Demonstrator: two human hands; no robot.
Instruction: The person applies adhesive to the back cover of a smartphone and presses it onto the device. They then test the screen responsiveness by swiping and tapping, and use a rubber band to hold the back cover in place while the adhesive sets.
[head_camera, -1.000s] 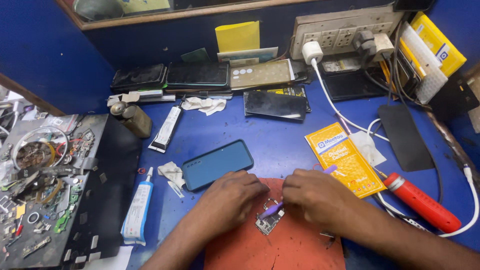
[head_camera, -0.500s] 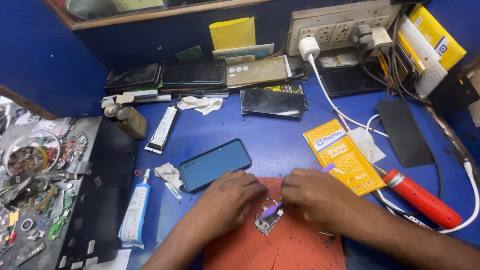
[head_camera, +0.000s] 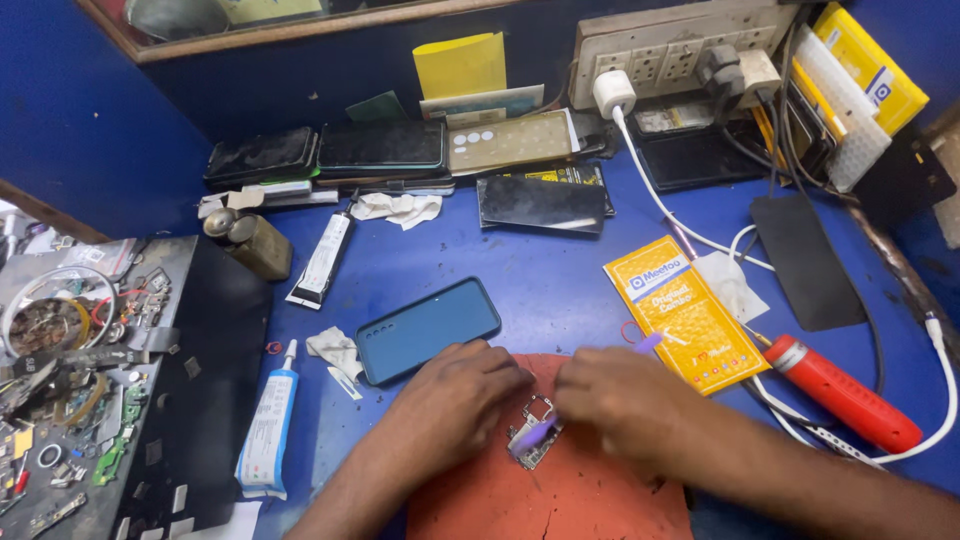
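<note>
My blue tabletop (head_camera: 560, 290) carries everything noted here. A dark tray (head_camera: 190, 400) of loose parts occupies its left edge. A round red mat (head_camera: 560, 500) lies at the near edge, under both my hands. A power strip (head_camera: 680, 50) stands against the back wall, with a white charger (head_camera: 612, 95) plugged in and its cable running down the right side. A row of dark phones (head_camera: 380, 148) lies along the back, with one more screen (head_camera: 540, 203) in front of them. A blue phone (head_camera: 428, 328) lies face down just beyond the mat, near my left hand. A yellow packet (head_camera: 685, 312) lies to the right of the mat, and a red tool (head_camera: 845, 395) lies beyond it, further right. A black pad (head_camera: 805, 260) lies behind the tool. A white glue tube (head_camera: 268, 430) lies left of the mat, beside the tray; a second tube (head_camera: 322, 260) lies further back.

My left hand (head_camera: 455, 395) rests curled on the mat, fingertips pressing down at the edge of a small circuit board (head_camera: 535, 435). My right hand (head_camera: 620, 400) is closed around a purple tool (head_camera: 540, 432), whose tip touches the board. The board lies flat on the mat, between my two hands.
</note>
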